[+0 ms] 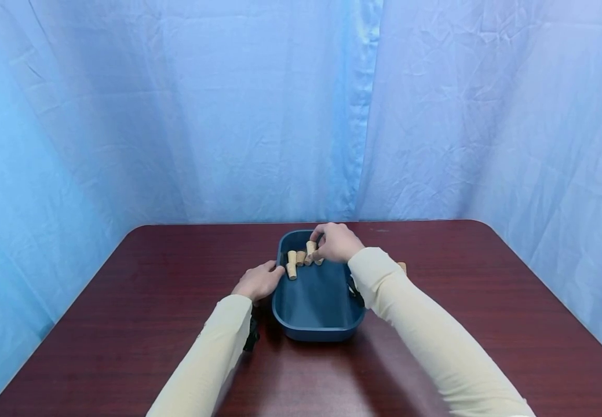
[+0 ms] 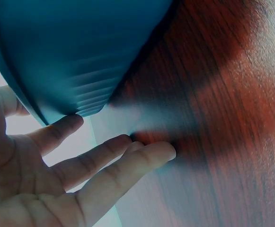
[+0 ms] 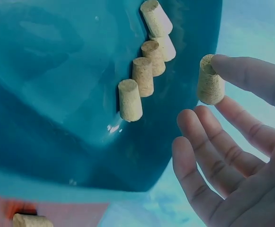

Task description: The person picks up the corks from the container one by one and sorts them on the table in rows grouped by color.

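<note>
A deep blue tray (image 1: 311, 301) stands on the table, with several tapered corks (image 1: 292, 271) in its far part. My right hand (image 1: 336, 243) is over the tray's far right end. Its thumb and forefinger pinch one cork (image 3: 210, 85) by its two ends, while the other fingers spread loosely. Below it, a slanting row of upright-looking corks (image 3: 130, 100) shows in the right wrist view. At the left wall, my left hand (image 1: 259, 281) holds the tray's rim (image 2: 19, 92), one digit behind the rim and a fingertip (image 2: 73, 122) against the outer wall. Its remaining fingers extend below the tray.
Outside the tray, a cork (image 1: 402, 266) lies on the table beyond my right sleeve; the right wrist view also shows a loose cork (image 3: 32, 221). The dark red wooden table (image 1: 175, 278) ends at pale blue curtains (image 1: 259, 116) behind and at both sides.
</note>
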Demonstrator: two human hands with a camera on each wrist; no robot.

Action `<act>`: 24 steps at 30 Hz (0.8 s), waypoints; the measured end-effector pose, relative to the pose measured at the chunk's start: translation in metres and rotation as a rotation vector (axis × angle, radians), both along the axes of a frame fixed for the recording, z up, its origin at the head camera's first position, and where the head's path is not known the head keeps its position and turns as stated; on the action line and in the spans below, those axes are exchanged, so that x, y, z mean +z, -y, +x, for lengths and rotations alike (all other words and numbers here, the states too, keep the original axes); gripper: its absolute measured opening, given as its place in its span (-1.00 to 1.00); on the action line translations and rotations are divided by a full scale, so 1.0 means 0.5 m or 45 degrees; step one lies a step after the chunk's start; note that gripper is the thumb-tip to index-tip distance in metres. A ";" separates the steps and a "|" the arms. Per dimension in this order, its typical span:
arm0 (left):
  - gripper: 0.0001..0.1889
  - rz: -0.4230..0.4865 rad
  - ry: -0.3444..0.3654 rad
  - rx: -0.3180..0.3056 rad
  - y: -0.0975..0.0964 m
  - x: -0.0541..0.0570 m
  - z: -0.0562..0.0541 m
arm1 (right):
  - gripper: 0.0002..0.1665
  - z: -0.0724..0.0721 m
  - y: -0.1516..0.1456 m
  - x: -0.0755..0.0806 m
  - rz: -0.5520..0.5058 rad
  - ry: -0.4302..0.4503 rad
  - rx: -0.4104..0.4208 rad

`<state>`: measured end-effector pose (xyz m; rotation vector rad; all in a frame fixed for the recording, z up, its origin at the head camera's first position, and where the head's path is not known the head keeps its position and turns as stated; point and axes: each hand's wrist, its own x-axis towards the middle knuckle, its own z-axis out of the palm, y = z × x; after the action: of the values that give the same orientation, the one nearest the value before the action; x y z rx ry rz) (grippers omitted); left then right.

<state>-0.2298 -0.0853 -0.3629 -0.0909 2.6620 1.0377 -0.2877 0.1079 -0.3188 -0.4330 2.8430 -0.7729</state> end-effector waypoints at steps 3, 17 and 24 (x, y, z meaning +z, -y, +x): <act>-0.41 -0.003 -0.001 -0.001 -0.001 0.000 0.000 | -0.62 0.003 -0.008 0.005 -0.003 -0.018 0.014; -0.41 0.004 0.005 0.008 -0.003 -0.002 0.001 | -0.57 0.027 -0.049 0.028 -0.017 -0.049 0.033; -0.42 0.011 -0.002 0.007 -0.003 -0.001 0.001 | -0.56 0.031 -0.078 0.027 -0.037 -0.067 0.042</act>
<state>-0.2291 -0.0840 -0.3635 -0.0957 2.6600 1.0510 -0.2724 0.1469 -0.3051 -0.5107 2.8684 -0.8092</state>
